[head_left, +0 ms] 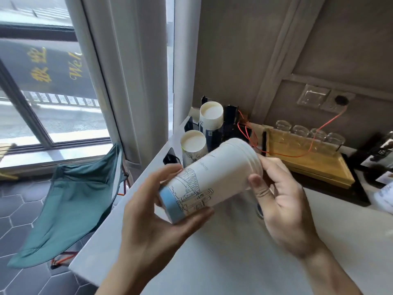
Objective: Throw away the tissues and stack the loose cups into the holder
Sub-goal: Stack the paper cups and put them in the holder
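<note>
A nested stack of white paper cups (209, 182) with a blue base band and a line drawing lies tilted in the air over the white counter (234, 252). My left hand (157, 211) grips its base end. My right hand (276, 192) holds the rim end, thumb across the rims. Behind it, a single paper cup (193, 143) stands upright near the counter's left edge. Farther back, the dark cup holder (230, 122) carries an upright stack of cups (211, 113). No tissues are visible.
A wooden tray (308, 165) with several upturned glasses (308, 133) stands at the back right, crossed by an orange cable (319, 128). Wall sockets (325, 99) sit above it. A green folding chair (70, 199) stands on the floor left of the counter, by the window.
</note>
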